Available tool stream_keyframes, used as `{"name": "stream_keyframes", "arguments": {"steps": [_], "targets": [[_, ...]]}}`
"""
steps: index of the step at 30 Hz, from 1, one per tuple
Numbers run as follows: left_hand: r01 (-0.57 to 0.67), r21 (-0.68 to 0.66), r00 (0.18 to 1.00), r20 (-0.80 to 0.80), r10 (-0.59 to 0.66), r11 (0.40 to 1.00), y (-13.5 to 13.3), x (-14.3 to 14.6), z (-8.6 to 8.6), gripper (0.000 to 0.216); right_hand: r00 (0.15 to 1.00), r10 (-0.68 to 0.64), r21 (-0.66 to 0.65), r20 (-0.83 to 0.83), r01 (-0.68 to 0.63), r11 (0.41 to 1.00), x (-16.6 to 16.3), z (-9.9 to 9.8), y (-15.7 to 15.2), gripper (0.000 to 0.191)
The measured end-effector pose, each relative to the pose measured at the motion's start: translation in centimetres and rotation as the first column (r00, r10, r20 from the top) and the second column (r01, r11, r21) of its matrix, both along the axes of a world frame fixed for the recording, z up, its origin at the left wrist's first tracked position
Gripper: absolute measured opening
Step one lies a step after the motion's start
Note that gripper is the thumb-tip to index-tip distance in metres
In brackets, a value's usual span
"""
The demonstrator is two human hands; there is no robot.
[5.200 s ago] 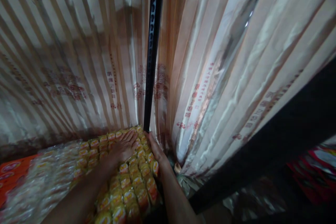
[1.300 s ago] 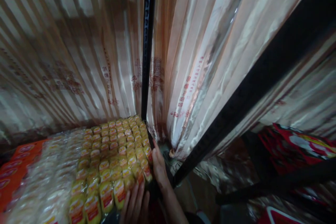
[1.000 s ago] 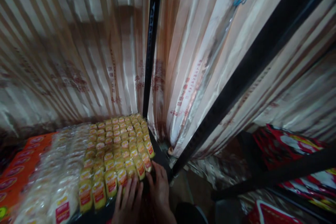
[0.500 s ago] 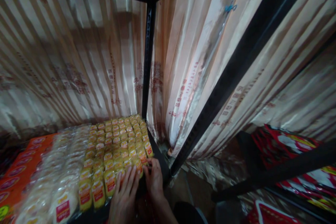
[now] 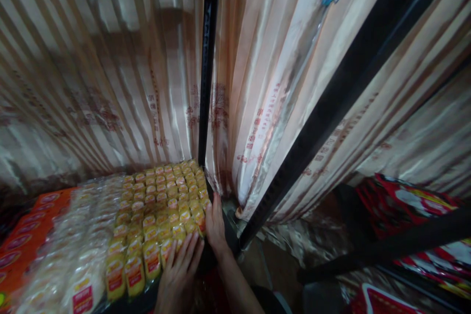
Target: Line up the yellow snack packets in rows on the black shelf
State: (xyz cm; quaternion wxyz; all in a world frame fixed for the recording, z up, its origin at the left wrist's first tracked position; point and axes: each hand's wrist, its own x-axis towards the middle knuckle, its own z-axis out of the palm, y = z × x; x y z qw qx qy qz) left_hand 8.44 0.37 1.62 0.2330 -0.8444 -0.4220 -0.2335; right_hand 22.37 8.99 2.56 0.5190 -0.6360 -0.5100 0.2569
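A block of small yellow packets (image 5: 158, 211) wrapped in clear film lies on a dark rack shelf, in its right rear corner. My left hand (image 5: 180, 274) lies flat against the block's near end, fingers stretched out and apart. My right hand (image 5: 214, 225) presses flat along the block's right side, fingers straight and together, pointing to the back. Neither hand grips anything.
Pale packets in clear film (image 5: 79, 250) and orange packs (image 5: 22, 235) lie left of the yellow block. Black rack posts (image 5: 206, 88) and a slanted black bar (image 5: 331, 103) frame the shelf. A striped satin curtain (image 5: 110, 73) hangs behind. Red packs (image 5: 408, 216) sit at lower right.
My left hand came off the top of the block to its near end. My right hand, half a second ago curled at the front corner, now lies flat along the right side.
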Motion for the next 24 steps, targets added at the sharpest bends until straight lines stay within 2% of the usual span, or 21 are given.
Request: {"name": "stream_keyframes", "arguments": {"steps": [6, 13, 21, 24], "targets": [[-0.007, 0.003, 1.000, -0.001, 0.007, 1.000, 1.1, -0.4, -0.6, 0.046, 0.999, 0.034, -0.013, -0.027, -0.034, 0.999, -1.8, -0.2, 0.9, 0.067], [-0.005, -0.001, 0.998, -0.062, 0.005, 1.000, 1.5, -0.7, 0.2, 0.047, 1.000, 0.024, -0.027, -0.020, -0.025, 0.999, -1.8, 0.0, 0.8, 0.071], [-0.023, 0.009, 0.998, -0.056, 0.023, 1.000, 1.9, -0.8, 0.7, 0.042, 0.991, 0.050, 0.027, 0.123, -0.054, 0.998, -2.4, -0.6, 1.1, 0.067], [0.002, 0.018, 0.999, -0.043, -0.001, 1.000, 1.7, -1.0, 0.9, 0.041, 0.989, 0.014, 0.054, 0.147, -0.023, 0.998, -2.2, -0.9, 1.2, 0.067]]}}
